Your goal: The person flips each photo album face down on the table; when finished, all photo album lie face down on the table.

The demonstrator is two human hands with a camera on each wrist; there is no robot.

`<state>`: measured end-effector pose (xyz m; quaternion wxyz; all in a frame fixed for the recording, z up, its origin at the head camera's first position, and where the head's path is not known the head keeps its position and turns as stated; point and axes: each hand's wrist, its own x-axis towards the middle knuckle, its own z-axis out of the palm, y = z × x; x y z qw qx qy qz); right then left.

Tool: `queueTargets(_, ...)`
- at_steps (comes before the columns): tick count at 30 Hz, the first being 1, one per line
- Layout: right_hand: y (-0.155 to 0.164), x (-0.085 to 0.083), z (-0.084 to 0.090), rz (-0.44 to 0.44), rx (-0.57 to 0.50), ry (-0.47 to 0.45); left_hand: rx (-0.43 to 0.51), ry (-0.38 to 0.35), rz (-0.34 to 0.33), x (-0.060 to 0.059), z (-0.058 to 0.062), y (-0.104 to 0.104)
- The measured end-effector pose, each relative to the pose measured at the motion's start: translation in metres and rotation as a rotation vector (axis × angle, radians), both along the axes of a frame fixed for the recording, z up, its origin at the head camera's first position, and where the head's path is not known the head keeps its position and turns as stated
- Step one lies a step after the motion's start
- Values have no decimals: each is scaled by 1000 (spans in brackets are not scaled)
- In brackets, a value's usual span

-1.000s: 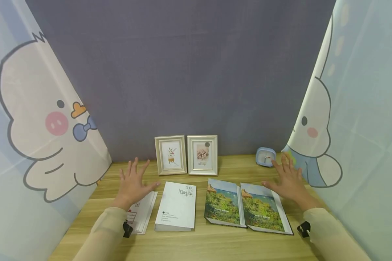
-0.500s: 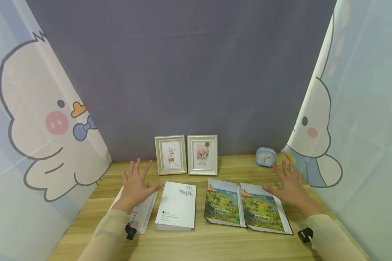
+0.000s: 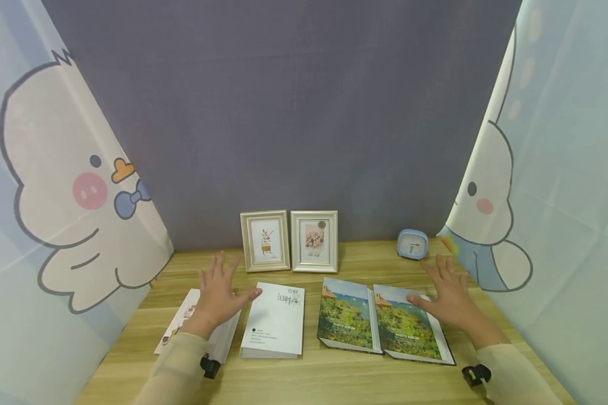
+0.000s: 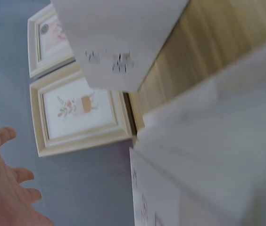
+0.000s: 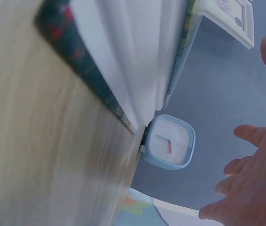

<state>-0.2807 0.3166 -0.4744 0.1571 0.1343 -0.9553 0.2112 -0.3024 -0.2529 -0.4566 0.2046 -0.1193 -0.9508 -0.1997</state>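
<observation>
Home desk nook: photo frames (image 3: 289,241), clock (image 3: 412,243), cartoon curtains (image 3: 71,214).

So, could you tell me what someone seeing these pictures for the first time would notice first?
Probably the two open hands spread above the wooden desk: the left hand over a white booklet and some cards, the right hand at the far edge of two landscape-covered photo albums. Behind them two framed pictures stand against the grey backdrop, with a small blue clock to the right and cartoon-duck curtains on both sides.

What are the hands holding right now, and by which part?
Nothing. The left hand is spread open over the white booklets, the right hand open over the right photo album.
</observation>
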Motion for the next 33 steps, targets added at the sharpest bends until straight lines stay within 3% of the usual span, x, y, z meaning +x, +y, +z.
queueTargets(7,-4,8,1,15,-11,0,38,-23,-19,4,-4,16)
queueTargets(24,-9,23,-2,53,-67,-56,97,12,-126,16,-8,57)
queueTargets(33,-9,27,-5,79,-87,-102,138,-29,-150,21,-15,75)
